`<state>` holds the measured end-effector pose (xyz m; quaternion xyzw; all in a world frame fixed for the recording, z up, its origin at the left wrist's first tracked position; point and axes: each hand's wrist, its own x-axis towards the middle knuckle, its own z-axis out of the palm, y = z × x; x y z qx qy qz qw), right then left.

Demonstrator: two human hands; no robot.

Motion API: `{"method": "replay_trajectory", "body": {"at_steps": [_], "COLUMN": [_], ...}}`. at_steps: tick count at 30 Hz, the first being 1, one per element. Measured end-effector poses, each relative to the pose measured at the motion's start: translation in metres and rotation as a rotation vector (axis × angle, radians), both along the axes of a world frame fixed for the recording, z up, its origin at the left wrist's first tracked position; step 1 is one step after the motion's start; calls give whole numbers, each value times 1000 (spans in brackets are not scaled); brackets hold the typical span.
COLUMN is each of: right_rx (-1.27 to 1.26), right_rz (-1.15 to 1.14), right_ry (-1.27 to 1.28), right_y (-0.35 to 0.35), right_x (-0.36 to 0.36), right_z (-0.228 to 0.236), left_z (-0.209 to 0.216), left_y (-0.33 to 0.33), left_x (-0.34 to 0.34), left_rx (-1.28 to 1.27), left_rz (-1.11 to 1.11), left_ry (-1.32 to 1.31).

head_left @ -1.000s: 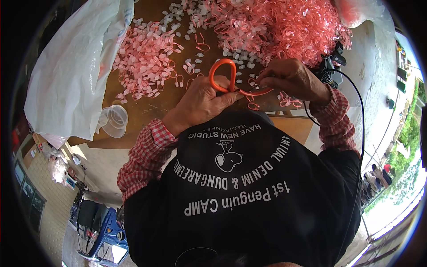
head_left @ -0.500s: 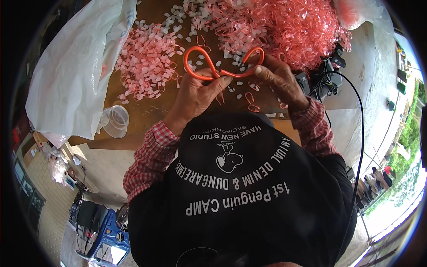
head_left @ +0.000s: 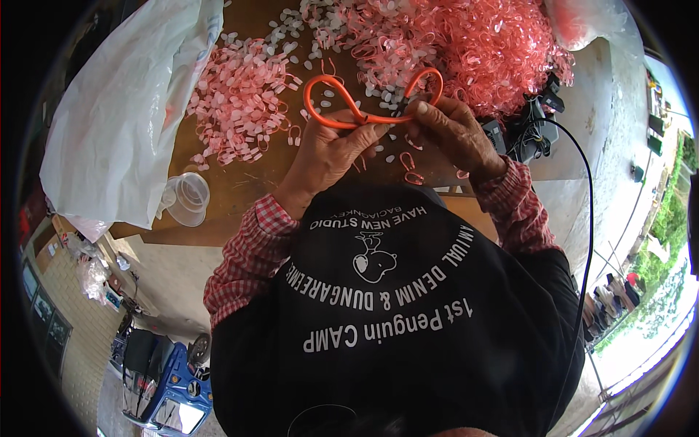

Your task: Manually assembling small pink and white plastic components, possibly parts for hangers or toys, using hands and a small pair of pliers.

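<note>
Over the table, a pair of scissors with large orange loop handles (head_left: 317, 116) is held between my two hands. My left hand (head_left: 335, 149) pinches the left loop near its base with thumb and fingers. At the right loop, my right hand (head_left: 455, 135) has its thumb and fingers closed on the orange handle. A dark part shows beside the right loop; the blades are mostly hidden. Beyond the hands lie a small heap of pink plastic loops with flat tabs (head_left: 240, 102) and loose whitish oval pieces (head_left: 329, 93). A few pink loops (head_left: 411, 166) lie near my right hand.
A big heap of pink loops (head_left: 473, 51) covers the table's far right, beside black devices with cables (head_left: 531, 131). On the left are a white plastic bag (head_left: 124, 124) and a clear plastic cup (head_left: 191, 198). The brown tabletop (head_left: 240, 178) ends just before my body.
Both hands and the scissors have shifted slightly to the right. The right loop has turned a little more upright, and my right fingers have closed in nearer its base.
</note>
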<state>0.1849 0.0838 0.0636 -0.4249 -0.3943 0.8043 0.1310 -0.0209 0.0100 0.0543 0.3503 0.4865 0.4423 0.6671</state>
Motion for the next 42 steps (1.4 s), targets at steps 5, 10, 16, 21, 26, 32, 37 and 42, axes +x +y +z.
{"method": "replay_trajectory", "body": {"at_steps": [5, 10, 16, 21, 26, 32, 37, 42], "right_rx": [548, 1131, 1538, 1504, 1366, 1222, 997, 1204], "right_rz": [-147, -134, 74, 110, 60, 117, -228, 303], "right_ry": [-264, -528, -424, -409, -388, -411, -347, -214], "right_y": [-14, -14, -1, -1, -7, -9, 7, 31], "right_x": [-16, -8, -14, -13, -10, -2, 1, 2], "right_z": [6, -10, -4, -6, -4, 6, 15, 17], "left_z": [6, 3, 1, 3, 5, 3, 9, 6], "left_y": [3, 4, 5, 5, 4, -3, -3, -4], "left_x": [-2, 2, 3, -1, 3, 8, -3, -1], "left_rx": [-15, 18, -19, -55, -87, -115, -8, 34], "left_rz": [30, 109, 67, 2, -5, 107, 12, -47], "left_ry": [83, 26, -79, -77, -118, -112, 119, 75]}}
